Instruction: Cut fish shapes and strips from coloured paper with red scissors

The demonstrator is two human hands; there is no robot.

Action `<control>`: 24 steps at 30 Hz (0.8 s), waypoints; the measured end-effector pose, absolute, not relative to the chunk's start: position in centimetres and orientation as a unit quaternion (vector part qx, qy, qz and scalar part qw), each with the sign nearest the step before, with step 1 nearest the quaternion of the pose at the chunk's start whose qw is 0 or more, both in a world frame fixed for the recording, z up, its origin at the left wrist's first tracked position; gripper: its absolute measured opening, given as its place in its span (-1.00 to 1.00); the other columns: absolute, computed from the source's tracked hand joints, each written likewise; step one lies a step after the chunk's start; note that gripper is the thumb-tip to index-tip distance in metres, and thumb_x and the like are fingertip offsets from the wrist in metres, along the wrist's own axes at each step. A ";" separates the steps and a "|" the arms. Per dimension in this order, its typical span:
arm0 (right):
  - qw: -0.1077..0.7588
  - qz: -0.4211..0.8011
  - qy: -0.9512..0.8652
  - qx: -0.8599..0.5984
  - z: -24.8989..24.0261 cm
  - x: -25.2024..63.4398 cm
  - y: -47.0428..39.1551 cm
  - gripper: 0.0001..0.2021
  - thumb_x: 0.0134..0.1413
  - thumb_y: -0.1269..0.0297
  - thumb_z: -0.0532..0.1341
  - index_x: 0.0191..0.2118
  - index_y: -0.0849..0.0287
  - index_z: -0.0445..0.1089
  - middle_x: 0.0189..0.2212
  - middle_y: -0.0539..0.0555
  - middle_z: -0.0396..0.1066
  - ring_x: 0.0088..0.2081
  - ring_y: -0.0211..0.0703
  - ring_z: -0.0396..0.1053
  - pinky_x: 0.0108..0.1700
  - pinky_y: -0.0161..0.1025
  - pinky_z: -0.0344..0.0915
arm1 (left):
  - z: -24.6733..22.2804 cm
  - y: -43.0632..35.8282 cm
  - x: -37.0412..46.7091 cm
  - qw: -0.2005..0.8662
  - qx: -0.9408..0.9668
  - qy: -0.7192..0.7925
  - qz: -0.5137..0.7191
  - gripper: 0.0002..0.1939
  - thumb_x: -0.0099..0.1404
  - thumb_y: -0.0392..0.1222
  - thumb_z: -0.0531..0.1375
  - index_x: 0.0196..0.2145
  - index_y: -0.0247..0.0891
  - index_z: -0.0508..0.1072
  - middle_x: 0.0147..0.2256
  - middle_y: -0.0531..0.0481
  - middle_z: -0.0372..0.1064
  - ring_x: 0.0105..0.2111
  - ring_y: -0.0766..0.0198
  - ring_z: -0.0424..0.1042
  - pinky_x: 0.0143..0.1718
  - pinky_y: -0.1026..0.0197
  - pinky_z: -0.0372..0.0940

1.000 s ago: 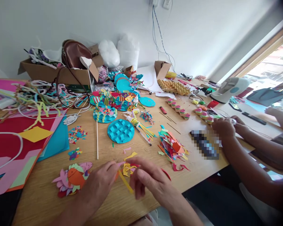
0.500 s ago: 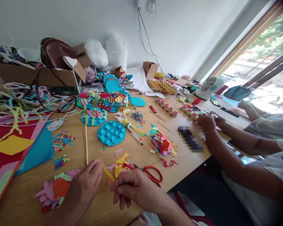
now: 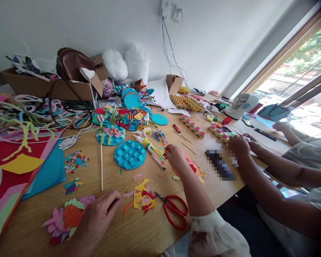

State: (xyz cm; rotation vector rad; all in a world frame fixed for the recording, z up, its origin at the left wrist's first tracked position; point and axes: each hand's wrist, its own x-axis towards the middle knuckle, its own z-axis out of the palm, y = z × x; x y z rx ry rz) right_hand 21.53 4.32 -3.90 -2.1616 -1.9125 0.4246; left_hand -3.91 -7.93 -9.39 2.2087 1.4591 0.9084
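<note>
My left hand (image 3: 100, 212) rests low over the table with its fingers curled together; anything inside them is hidden. Beside it lies a pile of paper fish cut-outs (image 3: 71, 216), orange, pink and green. Stretched forward, my right hand (image 3: 175, 156) has its fingertips pinched beside the yellow paper strips (image 3: 157, 152); what sits in the pinch is too small to make out. Close to that hand are a pen (image 3: 156, 159) and a glue bottle (image 3: 144, 141). A round blue piece with woven paper strips (image 3: 130, 154) lies farther left.
Red-handled scissors (image 3: 176, 210) lie open by yellow and red paper scraps (image 3: 144, 198). A wooden stick (image 3: 101, 167) leads up to a decorated blue disc (image 3: 111, 137). Coloured paper sheets (image 3: 24, 157) cover the left side. At right, a co-worker's hands (image 3: 239, 144) work near a table fan (image 3: 242, 106).
My right hand has moved forward and right, away from my left hand, to the yellow strips. The yellow strip between my hands no longer shows there. The view has shifted slightly.
</note>
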 end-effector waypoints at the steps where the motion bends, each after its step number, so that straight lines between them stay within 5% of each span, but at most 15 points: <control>1: 0.095 0.132 -0.647 -0.745 -4.3 21.4 5.1 -0.79 0.09 0.44 -0.01 -0.33 0.23 0.38 -0.40 0.08 0.45 -0.34 -0.23 0.38 -0.32 -0.33 0.24 | -9.4 -7.9 -4.0 0.170 0.779 0.516 0.315 -0.81 0.20 -0.24 0.02 -0.56 -0.18 0.29 -0.62 0.15 0.34 -0.62 0.38 0.33 -0.56 0.40 0.19; 7: -0.007 0.086 -0.621 -0.779 -5.9 20.7 7.3 -0.76 0.14 0.25 0.09 -0.09 0.21 0.29 -0.13 0.10 0.31 -0.18 -0.15 0.33 -0.17 -0.11 0.31 | -9.7 -7.8 -4.3 0.164 0.783 0.519 0.300 -0.80 0.20 -0.22 0.03 -0.57 -0.19 0.26 -0.64 0.15 0.28 -0.64 0.39 0.27 -0.59 0.40 0.14; 13: -0.054 0.066 -0.619 -0.781 -7.0 20.3 7.8 -0.73 0.14 0.26 0.10 -0.05 0.22 0.25 -0.09 0.12 0.29 -0.17 -0.13 0.33 -0.17 -0.09 0.32 | -10.7 -7.8 -4.4 0.183 0.776 0.518 0.310 -0.80 0.23 -0.21 0.01 -0.55 -0.19 0.26 -0.62 0.14 0.27 -0.62 0.38 0.27 -0.56 0.38 0.14; 20: -0.005 0.023 -0.675 -0.737 -5.2 18.9 4.2 -0.87 0.07 0.32 0.12 -0.31 0.17 0.41 -0.19 0.12 0.38 -0.10 -0.05 0.27 -0.15 -0.16 0.22 | -11.0 -7.9 -4.5 0.200 0.762 0.523 0.325 -0.81 0.22 -0.19 0.01 -0.50 -0.16 0.33 -0.57 0.11 0.39 -0.57 0.34 0.37 -0.51 0.37 0.23; 24: 0.061 -0.007 -0.686 -0.725 -2.4 21.3 0.6 -0.77 0.14 0.29 0.00 -0.22 0.10 0.39 -0.16 0.08 0.37 -0.12 -0.13 0.27 -0.15 -0.26 0.16 | -11.1 -7.8 -4.7 0.200 0.742 0.531 0.357 -0.80 0.22 -0.20 -0.01 -0.30 -0.12 0.40 -0.48 0.08 0.48 -0.53 0.31 0.44 -0.49 0.36 0.30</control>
